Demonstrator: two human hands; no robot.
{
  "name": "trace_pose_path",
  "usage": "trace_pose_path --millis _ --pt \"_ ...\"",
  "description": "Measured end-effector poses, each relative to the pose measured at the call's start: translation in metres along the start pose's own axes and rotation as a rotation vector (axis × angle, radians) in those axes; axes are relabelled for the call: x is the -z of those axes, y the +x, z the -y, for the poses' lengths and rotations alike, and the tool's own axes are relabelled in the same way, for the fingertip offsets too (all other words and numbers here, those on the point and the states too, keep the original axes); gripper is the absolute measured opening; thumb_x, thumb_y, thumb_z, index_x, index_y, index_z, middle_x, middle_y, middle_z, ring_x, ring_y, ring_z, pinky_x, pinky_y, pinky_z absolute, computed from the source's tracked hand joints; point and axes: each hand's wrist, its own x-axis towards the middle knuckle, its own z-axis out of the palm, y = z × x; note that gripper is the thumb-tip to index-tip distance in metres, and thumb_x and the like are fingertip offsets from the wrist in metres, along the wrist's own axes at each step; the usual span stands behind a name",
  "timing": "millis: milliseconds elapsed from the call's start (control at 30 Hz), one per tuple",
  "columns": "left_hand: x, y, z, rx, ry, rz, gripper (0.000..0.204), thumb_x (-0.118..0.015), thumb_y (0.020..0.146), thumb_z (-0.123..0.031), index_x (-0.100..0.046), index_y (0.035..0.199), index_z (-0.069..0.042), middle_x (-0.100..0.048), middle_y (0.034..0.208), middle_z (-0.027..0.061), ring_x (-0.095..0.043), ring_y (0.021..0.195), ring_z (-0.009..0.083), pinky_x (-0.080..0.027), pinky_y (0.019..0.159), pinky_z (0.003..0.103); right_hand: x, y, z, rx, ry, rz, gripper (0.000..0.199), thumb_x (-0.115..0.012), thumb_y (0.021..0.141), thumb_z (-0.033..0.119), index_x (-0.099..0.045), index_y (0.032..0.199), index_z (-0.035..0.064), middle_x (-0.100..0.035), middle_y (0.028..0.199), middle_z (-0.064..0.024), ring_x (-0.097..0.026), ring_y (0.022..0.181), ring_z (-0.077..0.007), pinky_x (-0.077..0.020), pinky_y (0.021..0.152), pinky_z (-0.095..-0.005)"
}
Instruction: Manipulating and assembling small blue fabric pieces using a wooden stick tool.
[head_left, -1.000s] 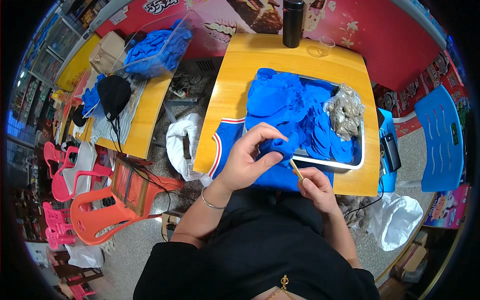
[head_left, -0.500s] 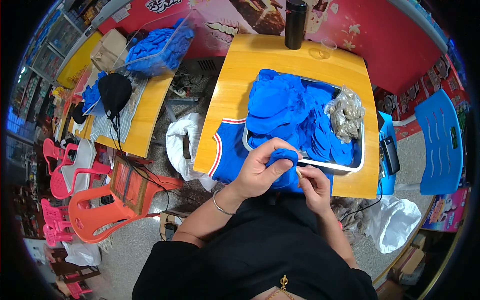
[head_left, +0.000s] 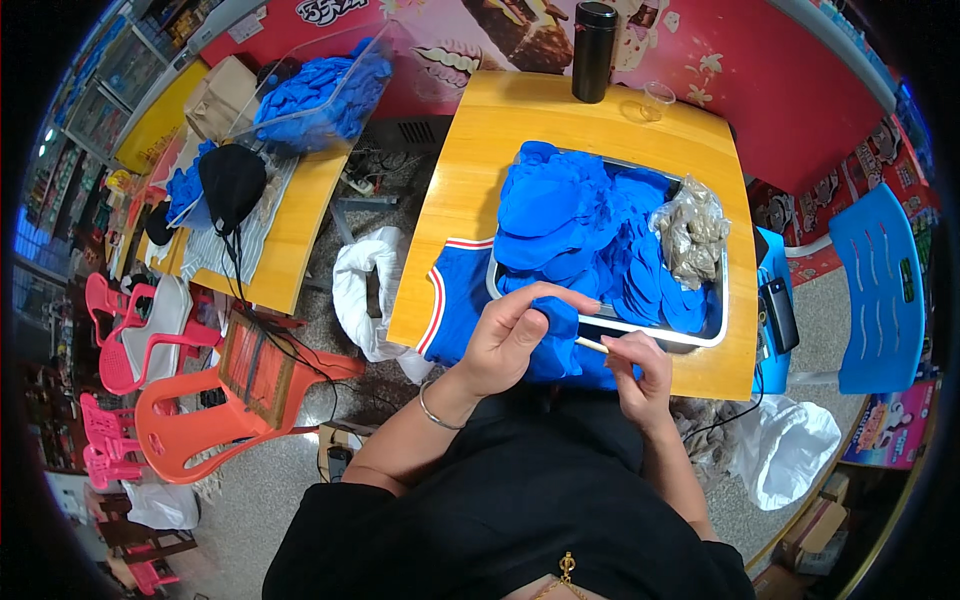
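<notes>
My left hand (head_left: 500, 345) is closed on a small blue fabric piece (head_left: 560, 322), its index finger stretched along the top. A thin pale stick (head_left: 591, 345) is pinched in my right hand (head_left: 640, 372), and its tip touches or enters the fabric's right side. Just beyond both hands stands a metal tray (head_left: 727, 318) heaped with flat blue fabric pieces (head_left: 545, 210). On the tray's right side lies a clear plastic bag (head_left: 693, 235) of brownish contents. Blue cloth with red-and-white trim (head_left: 436, 300) lies under and beside my left hand.
A black bottle (head_left: 594, 55) and a clear cup (head_left: 657, 98) stand at the far end of the yellow table (head_left: 465, 140). Leftward are a second table with a clear bin (head_left: 375, 100) of blue pieces and an orange chair (head_left: 160, 430). A blue chair (head_left: 875, 290) is at right.
My right hand has drawn slightly right, baring more of the stick. My left fingers have loosened and straightened, and more of the blue piece shows.
</notes>
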Motion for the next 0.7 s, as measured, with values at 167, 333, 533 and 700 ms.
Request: trace_pose_path --millis 167,333,533,700 --pt "0.000 0.000 -0.001 -0.018 -0.020 -0.010 0.054 -0.041 0.092 -0.047 -0.057 0.106 0.003 -0.062 0.103 0.0117 -0.058 0.097 0.0175 -0.042 0.086 0.027 -0.006 0.004 0.007 0.040 -0.020 -0.017 0.030 -0.055 0.077 -0.009 -0.061 0.103 0.0041 -0.055 0.071 -0.0069 -0.052 0.064 -0.0150 -0.0383 0.056 -0.0245" --pt "0.000 0.002 -0.003 -0.039 -0.025 0.021 0.052 -0.044 0.092 -0.045 -0.057 0.106 0.004 -0.062 0.103 0.0113 -0.058 0.096 0.0159 -0.042 0.086 0.027 -0.009 0.004 0.013 -0.030 0.069 -0.024 0.036 -0.055 0.072 -0.011 -0.062 0.104 0.0032 -0.058 0.074 -0.0090 -0.055 0.064 -0.0177 -0.0426 0.058 -0.0254" --pt "-0.002 -0.001 0.003 -0.033 -0.017 -0.011 0.042 -0.048 0.092 -0.037 -0.059 0.107 0.001 -0.063 0.103 0.0097 -0.059 0.092 0.0145 -0.044 0.082 0.025 -0.012 0.006 0.027 -0.169 0.145 0.019 0.027 -0.053 0.082 -0.004 -0.061 0.107 0.0033 -0.057 0.076 -0.0069 -0.053 0.065 -0.0125 -0.0418 0.057 -0.0236" --pt "-0.003 -0.002 0.002 0.090 0.002 0.129 0.050 -0.049 0.090 -0.043 -0.060 0.105 0.004 -0.063 0.106 0.0136 -0.057 0.101 0.0169 -0.043 0.087 0.027 -0.005 -0.003 0.035 -0.555 0.777 0.252 0.023 -0.044 0.093 0.010 -0.054 0.113 0.0022 -0.051 0.076 -0.0018 -0.046 0.063 -0.0074 -0.0356 0.053 -0.0198"
